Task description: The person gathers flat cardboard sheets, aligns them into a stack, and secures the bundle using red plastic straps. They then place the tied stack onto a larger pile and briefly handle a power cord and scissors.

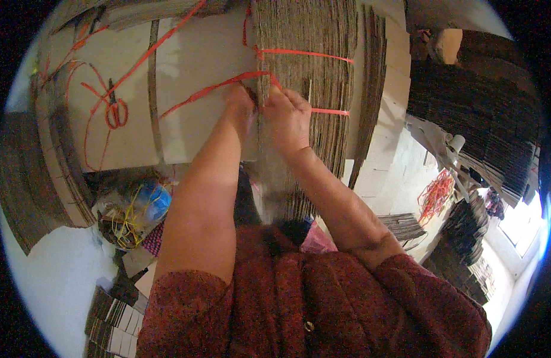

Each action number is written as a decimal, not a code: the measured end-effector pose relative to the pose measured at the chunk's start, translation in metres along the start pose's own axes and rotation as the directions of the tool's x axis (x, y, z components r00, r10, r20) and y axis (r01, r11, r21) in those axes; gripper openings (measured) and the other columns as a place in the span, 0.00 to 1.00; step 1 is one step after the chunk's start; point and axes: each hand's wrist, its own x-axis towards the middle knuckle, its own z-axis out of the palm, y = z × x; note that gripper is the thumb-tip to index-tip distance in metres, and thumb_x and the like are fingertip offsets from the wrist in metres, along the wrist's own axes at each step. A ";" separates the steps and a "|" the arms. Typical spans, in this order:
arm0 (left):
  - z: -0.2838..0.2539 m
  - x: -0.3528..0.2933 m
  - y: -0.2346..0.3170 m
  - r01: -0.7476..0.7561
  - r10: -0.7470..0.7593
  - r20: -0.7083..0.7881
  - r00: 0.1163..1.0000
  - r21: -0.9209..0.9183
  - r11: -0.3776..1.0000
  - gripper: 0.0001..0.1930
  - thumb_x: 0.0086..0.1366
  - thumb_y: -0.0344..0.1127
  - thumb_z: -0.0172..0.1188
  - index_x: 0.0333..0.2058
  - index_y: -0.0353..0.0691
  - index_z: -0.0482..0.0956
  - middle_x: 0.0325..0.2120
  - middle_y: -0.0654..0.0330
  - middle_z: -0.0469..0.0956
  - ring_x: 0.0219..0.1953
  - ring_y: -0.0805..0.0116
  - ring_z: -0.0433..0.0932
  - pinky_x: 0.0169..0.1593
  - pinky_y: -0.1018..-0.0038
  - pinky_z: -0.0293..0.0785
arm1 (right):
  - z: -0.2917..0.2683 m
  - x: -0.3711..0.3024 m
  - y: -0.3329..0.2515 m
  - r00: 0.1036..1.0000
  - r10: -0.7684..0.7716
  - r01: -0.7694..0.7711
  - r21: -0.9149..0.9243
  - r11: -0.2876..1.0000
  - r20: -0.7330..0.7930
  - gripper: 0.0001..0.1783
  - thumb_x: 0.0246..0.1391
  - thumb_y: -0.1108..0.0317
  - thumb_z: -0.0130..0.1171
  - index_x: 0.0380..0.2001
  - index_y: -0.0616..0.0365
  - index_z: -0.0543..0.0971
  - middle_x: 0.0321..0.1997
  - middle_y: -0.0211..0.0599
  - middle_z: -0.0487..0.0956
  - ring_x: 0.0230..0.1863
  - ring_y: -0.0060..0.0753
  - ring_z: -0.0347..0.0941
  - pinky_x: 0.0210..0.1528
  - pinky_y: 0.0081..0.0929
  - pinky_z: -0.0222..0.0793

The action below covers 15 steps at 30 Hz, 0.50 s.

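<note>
Where the red strap (pixel 216 88) meets the corner of the cardboard stack (pixel 311 36), the left hand (pixel 239 107) and right hand (pixel 287 119) crowd together, so the fingertips and the knot between them are hidden; whether either grip is closed on the strap cannot be told. The top of the stack is cut off by the upper rim. Below the hands, the stack's lower face is blurred and partly covered by the forearms. Left of the stack, the red scissors (pixel 114 110) lie small, blades unclear. A blue-capped bundle (pixel 138 212) below them is too tangled to identify.
</note>
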 end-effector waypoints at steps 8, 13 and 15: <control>-0.049 0.042 -0.018 -0.059 0.006 0.202 0.979 0.259 0.964 0.12 0.62 0.43 0.46 0.27 0.41 0.70 0.16 0.64 0.66 0.14 0.69 0.64 0.17 0.73 0.58 | -0.026 0.007 -0.005 0.986 0.163 -0.147 0.272 0.951 -0.039 0.11 0.53 0.71 0.46 0.20 0.62 0.70 0.19 0.29 0.67 0.20 0.20 0.62 0.25 0.18 0.62; -0.040 -0.086 0.013 -0.439 0.215 0.495 0.842 0.397 0.806 0.09 0.62 0.36 0.47 0.27 0.39 0.72 0.14 0.62 0.69 0.13 0.69 0.64 0.18 0.74 0.58 | -0.021 0.027 -0.027 0.993 0.085 -0.088 0.038 0.995 0.078 0.12 0.54 0.66 0.47 0.22 0.62 0.72 0.21 0.31 0.69 0.22 0.21 0.63 0.26 0.21 0.61; -0.041 -0.094 0.009 -0.733 0.383 0.643 0.663 0.454 0.507 0.08 0.62 0.34 0.47 0.28 0.37 0.72 0.14 0.60 0.69 0.15 0.69 0.65 0.20 0.75 0.60 | 0.002 0.023 -0.038 0.984 0.063 -0.021 -0.242 0.970 0.167 0.13 0.54 0.64 0.50 0.23 0.64 0.74 0.24 0.33 0.72 0.24 0.21 0.64 0.27 0.22 0.61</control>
